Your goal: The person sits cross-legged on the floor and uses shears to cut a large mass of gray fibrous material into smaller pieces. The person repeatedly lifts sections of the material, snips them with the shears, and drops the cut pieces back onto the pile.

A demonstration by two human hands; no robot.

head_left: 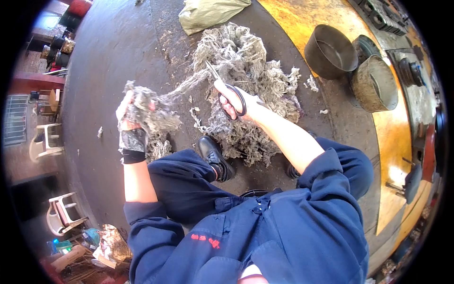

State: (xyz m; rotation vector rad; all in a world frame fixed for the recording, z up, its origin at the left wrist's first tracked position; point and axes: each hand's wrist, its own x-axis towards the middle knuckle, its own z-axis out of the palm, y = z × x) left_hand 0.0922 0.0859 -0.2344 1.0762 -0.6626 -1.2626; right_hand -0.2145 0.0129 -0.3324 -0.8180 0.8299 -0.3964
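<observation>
A big heap of grey, shaggy fibre waste (255, 87) lies on the dark floor before my feet. My left hand (126, 110), wrapped at the palm and wrist, grips a torn-off clump of grey fibre (153, 113). A stretched strand (191, 81) runs from that clump to the heap. In my right hand (231, 100) is a pair of scissors (215, 73) with black loop handles. Their blades point up and left beside the strand, and look nearly closed. Whether they touch the strand I cannot tell.
A pale green sack (210, 14) lies beyond the heap. Several metal drums, one a dark bucket (331, 52), stand at the right on a yellow floor strip (390, 165). White plastic stools (65, 214) are at the left. My black shoe (215, 158) touches the near heap edge.
</observation>
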